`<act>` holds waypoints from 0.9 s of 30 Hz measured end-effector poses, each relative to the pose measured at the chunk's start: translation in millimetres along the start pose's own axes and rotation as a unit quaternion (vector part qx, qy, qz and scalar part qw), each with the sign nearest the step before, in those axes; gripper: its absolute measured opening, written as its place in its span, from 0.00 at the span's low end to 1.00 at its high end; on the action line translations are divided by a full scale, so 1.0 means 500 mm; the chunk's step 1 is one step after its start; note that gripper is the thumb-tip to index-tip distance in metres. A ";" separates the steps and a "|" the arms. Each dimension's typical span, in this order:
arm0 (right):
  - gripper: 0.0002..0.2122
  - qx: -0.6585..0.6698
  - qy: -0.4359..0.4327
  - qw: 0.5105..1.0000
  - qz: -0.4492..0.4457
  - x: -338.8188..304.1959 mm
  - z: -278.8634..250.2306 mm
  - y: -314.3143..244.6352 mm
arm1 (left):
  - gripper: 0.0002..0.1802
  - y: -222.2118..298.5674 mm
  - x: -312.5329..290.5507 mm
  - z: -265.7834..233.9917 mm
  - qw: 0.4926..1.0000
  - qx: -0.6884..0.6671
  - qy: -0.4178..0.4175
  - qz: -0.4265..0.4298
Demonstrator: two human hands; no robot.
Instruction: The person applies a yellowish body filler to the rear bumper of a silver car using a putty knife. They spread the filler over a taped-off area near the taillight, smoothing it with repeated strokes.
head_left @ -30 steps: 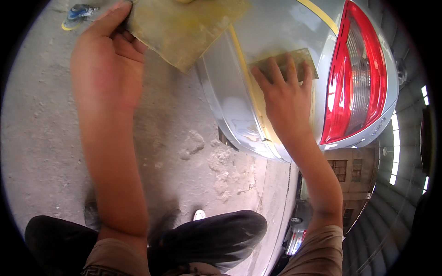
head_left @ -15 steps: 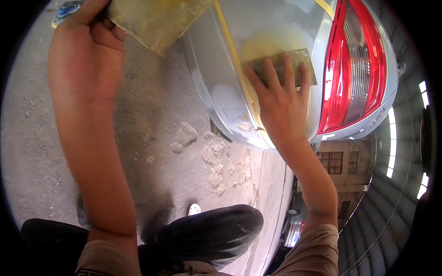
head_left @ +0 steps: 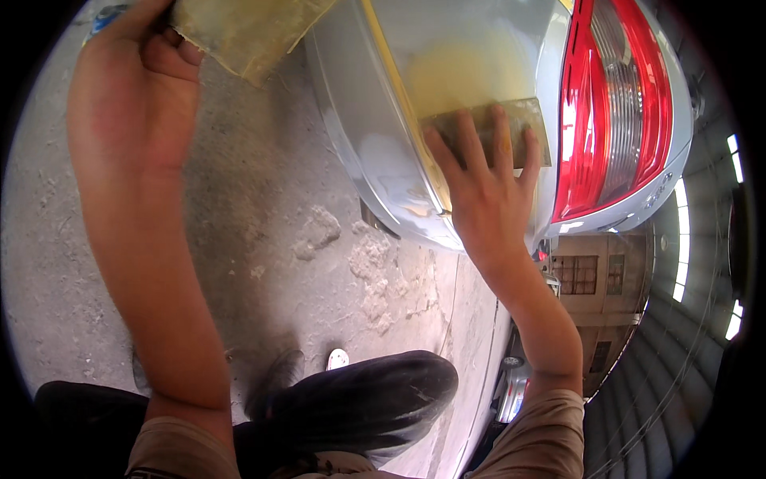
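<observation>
My left hand (head_left: 136,108), at the upper left, grips a flat putty board (head_left: 247,36) smeared with yellowish filler; its upper part runs out of view. Some of my left fingers are hidden behind the board. My right hand (head_left: 488,191) has its fingers spread across a thin rectangular putty spreader (head_left: 523,124) and presses it against the silver car's rear body panel (head_left: 499,32). Just above the spreader lies a patch of yellow filler (head_left: 455,72) on the panel. The right thumb cannot be made out.
Right of the spreader is the red and clear tail light (head_left: 594,120). Yellow masking tape (head_left: 388,60) follows the panel seam on the left. Rough concrete floor (head_left: 263,231) spreads below, beside my bent knee (head_left: 415,391). Another car (head_left: 515,395) stands farther back.
My right hand has drawn the spreader slightly down the panel, uncovering more of the yellow patch above it. My left hand and the board have shifted a little up and left.
</observation>
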State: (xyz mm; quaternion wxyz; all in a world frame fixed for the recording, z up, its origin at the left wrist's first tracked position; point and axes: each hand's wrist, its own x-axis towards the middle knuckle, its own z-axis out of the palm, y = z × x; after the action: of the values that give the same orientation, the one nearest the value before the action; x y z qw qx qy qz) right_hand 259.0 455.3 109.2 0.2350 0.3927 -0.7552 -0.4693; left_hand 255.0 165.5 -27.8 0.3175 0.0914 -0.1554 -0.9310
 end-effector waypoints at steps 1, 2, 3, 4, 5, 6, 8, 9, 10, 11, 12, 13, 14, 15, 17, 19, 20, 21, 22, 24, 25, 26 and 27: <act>0.21 0.001 0.002 1.000 0.002 -0.006 0.002 -0.001 | 0.16 -0.001 0.000 0.000 1.000 0.008 0.003 0.005; 0.20 0.001 0.005 1.000 0.003 -0.010 0.004 -0.001 | 0.16 -0.004 -0.001 0.005 1.000 0.015 0.005 0.013; 0.20 0.001 0.008 1.000 0.004 -0.014 0.005 -0.001 | 0.17 -0.004 -0.002 0.007 1.000 0.020 0.007 0.014; 0.20 0.002 0.006 1.000 0.006 -0.019 0.004 -0.001 | 0.17 -0.004 -0.004 0.010 1.000 0.024 0.009 0.016; 0.20 0.004 0.005 1.000 0.009 -0.023 0.002 -0.002 | 0.17 -0.004 -0.003 0.007 1.000 0.023 0.004 0.014; 0.20 0.006 0.004 1.000 0.011 -0.028 0.001 -0.003 | 0.17 -0.005 -0.004 0.008 1.000 0.026 0.004 0.013; 0.19 0.001 0.002 1.000 0.013 -0.036 -0.001 -0.005 | 0.18 -0.004 -0.004 0.010 0.999 0.033 0.012 0.010; 0.19 -0.002 0.001 1.000 0.013 -0.038 -0.002 -0.006 | 0.18 -0.004 -0.002 0.008 0.999 0.038 0.016 0.010; 0.19 -0.003 0.002 1.000 0.011 -0.041 -0.003 -0.006 | 0.18 -0.004 0.000 0.005 0.999 0.043 0.020 0.010; 0.19 -0.003 0.004 1.000 0.012 -0.049 0.000 -0.005 | 0.18 -0.006 0.003 0.004 0.999 0.034 0.013 0.006; 0.19 -0.002 0.006 1.000 0.014 -0.055 0.002 -0.005 | 0.18 -0.005 0.005 0.004 1.000 0.026 0.004 0.001; 0.19 -0.003 0.006 1.000 0.016 -0.060 0.003 -0.006 | 0.18 -0.002 0.007 0.004 1.000 0.012 -0.010 -0.009; 0.19 -0.003 0.007 1.000 0.017 -0.064 0.004 -0.007 | 0.18 -0.004 0.007 0.005 0.999 -0.001 -0.025 -0.020; 0.19 -0.003 0.008 1.000 0.019 -0.068 0.005 -0.008 | 0.18 -0.006 0.005 0.006 0.999 -0.007 -0.033 -0.024; 0.18 0.002 0.010 1.000 0.023 -0.078 0.006 -0.008 | 0.18 -0.009 0.002 0.006 0.999 -0.015 -0.042 -0.031; 0.18 0.005 0.009 1.000 0.026 -0.087 0.007 -0.008 | 0.17 -0.010 0.001 0.007 0.998 -0.023 -0.049 -0.037; 0.18 0.005 0.010 1.000 0.028 -0.090 0.008 -0.009 | 0.17 -0.008 0.001 0.008 0.997 -0.025 -0.055 -0.039; 0.18 0.006 0.010 0.999 0.029 -0.094 0.008 -0.010 | 0.17 -0.009 0.001 0.007 0.997 -0.027 -0.057 -0.042; 0.19 0.008 -0.001 0.999 0.036 -0.097 0.006 -0.012 | 0.17 -0.009 0.000 0.008 0.997 -0.029 -0.061 -0.044; 0.21 0.012 -0.023 0.998 0.049 -0.103 -0.001 -0.017 | 0.17 -0.010 -0.001 0.008 0.996 -0.032 -0.066 -0.048; 0.21 0.014 -0.019 0.998 0.050 -0.107 0.001 -0.017 | 0.17 -0.010 -0.004 0.010 0.996 -0.031 -0.069 -0.049; 0.21 0.015 -0.016 0.999 0.050 -0.112 0.003 -0.016 | 0.17 -0.010 -0.004 0.011 0.996 -0.033 -0.071 -0.050; 0.21 0.016 -0.012 0.999 0.050 -0.117 0.005 -0.016 | 0.17 -0.010 -0.005 0.012 0.995 -0.033 -0.072 -0.052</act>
State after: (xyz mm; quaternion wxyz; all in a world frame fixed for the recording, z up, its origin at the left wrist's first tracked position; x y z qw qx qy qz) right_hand 294.2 501.9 101.7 0.2428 0.3524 -0.7840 -0.4496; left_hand 252.3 172.2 -24.0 0.2594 0.0214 -0.1417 -0.9551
